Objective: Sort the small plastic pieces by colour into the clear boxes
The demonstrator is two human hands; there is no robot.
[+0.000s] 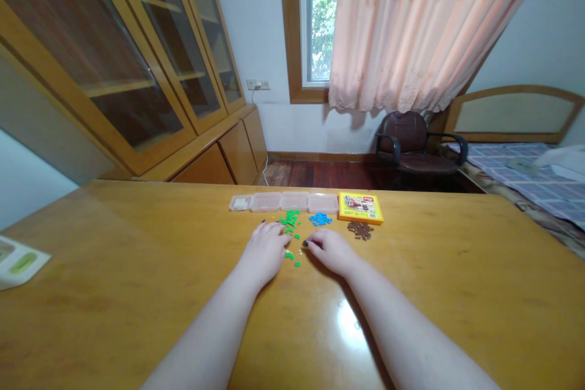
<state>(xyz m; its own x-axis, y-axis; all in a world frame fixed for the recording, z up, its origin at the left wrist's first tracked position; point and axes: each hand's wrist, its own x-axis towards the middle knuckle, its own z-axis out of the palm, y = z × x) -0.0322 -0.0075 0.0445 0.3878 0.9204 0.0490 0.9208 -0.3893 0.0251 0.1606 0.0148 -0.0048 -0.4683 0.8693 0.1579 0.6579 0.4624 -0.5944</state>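
My left hand [265, 251] lies low over the table with its fingers stretched forward and apart, at the left side of the green pieces [289, 218]. Several loose green pieces [297, 264] are scattered between my two hands, with tiny pale bits [300, 251] among them. My right hand [333, 250] is closed, thumb and fingertips pressed together just right of those bits; anything inside the pinch is too small to make out. Beyond it sits a small heap of blue pieces [320, 219]. To its right is a heap of brown pieces [360, 230].
Clear plastic trays [294, 201] stand in a row near the far edge of the wooden table [137, 317]. Beside them lies a yellow box [361, 207]. A white object [21, 262] rests at the left edge. An office chair [414, 143] is beyond the table.
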